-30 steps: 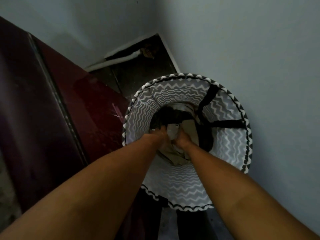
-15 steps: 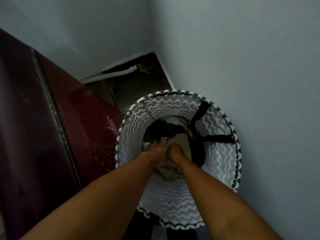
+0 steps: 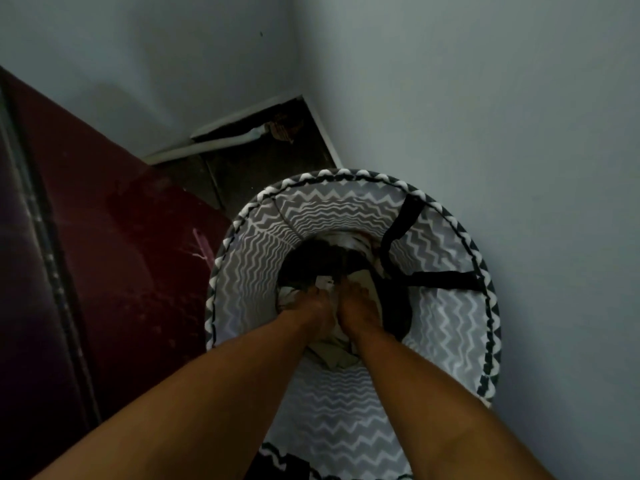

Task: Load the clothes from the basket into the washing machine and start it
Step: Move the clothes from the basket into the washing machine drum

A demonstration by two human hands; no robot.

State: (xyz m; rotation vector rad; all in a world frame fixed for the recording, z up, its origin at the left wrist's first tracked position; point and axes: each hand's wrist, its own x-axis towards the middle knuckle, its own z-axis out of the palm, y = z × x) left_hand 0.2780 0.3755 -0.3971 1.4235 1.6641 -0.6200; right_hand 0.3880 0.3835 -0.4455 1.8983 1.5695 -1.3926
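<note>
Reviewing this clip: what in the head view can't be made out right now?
- Fingers of the left hand and right hand: buried in the clothes, so the grip is unclear.
- Depth of the pile: hidden by both forearms and the basket wall.
- Basket's near rim: cut off by the bottom edge.
- Washing machine: none recognisable; the dark red surface is too dim to identify.

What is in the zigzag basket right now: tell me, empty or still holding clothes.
Still holding clothes. Dark and pale garments lie bunched at the bottom of the basket, and the left hand and right hand are down among them.
</note>
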